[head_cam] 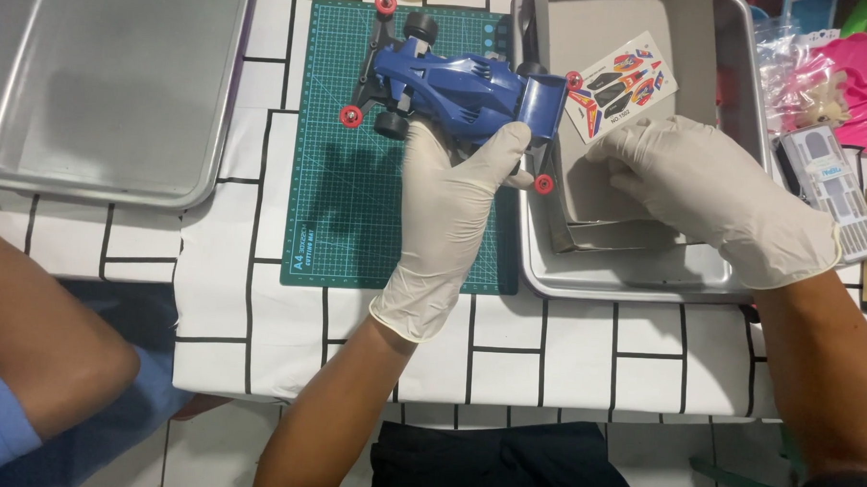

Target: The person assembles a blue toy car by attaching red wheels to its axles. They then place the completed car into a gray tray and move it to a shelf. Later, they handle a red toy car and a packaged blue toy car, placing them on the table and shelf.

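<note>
Meanwhile, the gloved left hand [450,191] clamps the blue toy race car [458,84], long axis running across the green cutting mat [328,230] toward the counter's right edge, while the right hand [714,191], fingers together, presses the tray's [634,275] grey cardboard [608,197] beside the sticker sheet [620,82].

Toy car [458,86] on cutting mat [357,222] – trays either side, sticker sheet [620,84] in rt tray [634,275].
</note>
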